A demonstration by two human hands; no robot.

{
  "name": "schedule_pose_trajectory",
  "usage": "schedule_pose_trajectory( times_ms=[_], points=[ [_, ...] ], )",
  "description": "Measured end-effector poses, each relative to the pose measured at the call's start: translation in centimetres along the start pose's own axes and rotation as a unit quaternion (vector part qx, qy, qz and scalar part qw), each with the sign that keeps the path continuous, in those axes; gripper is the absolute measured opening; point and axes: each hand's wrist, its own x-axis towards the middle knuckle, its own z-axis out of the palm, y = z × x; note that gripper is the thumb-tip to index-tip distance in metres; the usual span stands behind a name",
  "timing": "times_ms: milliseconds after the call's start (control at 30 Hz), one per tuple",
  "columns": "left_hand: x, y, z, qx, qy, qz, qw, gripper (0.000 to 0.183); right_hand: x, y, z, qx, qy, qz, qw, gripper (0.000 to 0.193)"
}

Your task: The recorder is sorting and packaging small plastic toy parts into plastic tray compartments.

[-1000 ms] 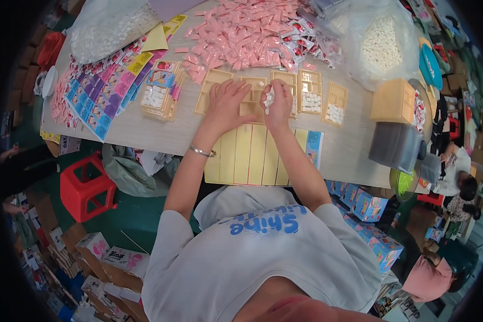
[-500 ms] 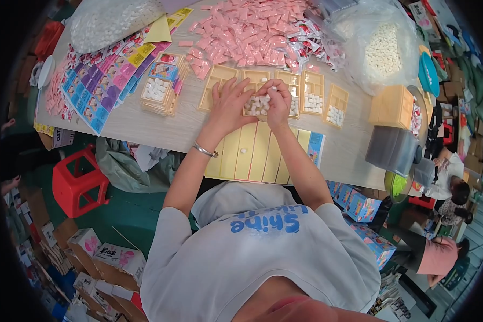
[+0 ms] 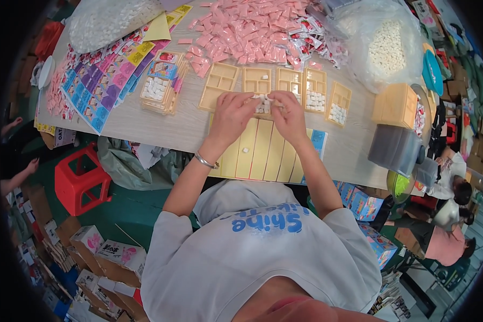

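A tan compartment tray [image 3: 257, 75] lies in front of me, its near compartment heaped with small white cube-shaped pieces [image 3: 262, 108]. My left hand [image 3: 232, 117] is closed at the left of that compartment, fingers bent inward; what its fingertips hold, if anything, is hidden. On the compartment's other side, my right hand [image 3: 290, 117] is closed, with a white piece [image 3: 270, 97] showing at the thumb and forefinger. A tray with bare compartments [image 3: 219, 85] sits to the left. To the right stand more trays [image 3: 315, 81] holding white pieces.
A yellow striped sheet [image 3: 257, 155] lies nearest me, one white piece [image 3: 245, 150] on it. Pink sachets [image 3: 247, 32] pile up at the back. Bags of white pieces [image 3: 387, 48] stand at the far corners. Stacked trays [image 3: 158, 88] and printed sheets [image 3: 99, 91] lie left.
My left hand has gone from spread over the trays to closed, slightly nearer me. The right hand has moved right and nearer me, and more of the middle tray shows.
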Motion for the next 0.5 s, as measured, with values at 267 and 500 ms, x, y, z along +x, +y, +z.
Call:
schedule_pose_trajectory(
  times_ms=[267,500],
  points=[
    [-0.9,0.7,1.0,0.025,0.008,0.000,1.000,0.029,-0.3,0.2,0.5,-0.274,0.007,-0.112,0.955,0.018],
    [-0.9,1.5,0.5,0.071,-0.020,0.003,0.997,0.049,1.0,-1.2,-1.1,-0.296,0.073,-0.084,0.949,0.021]
  ],
)
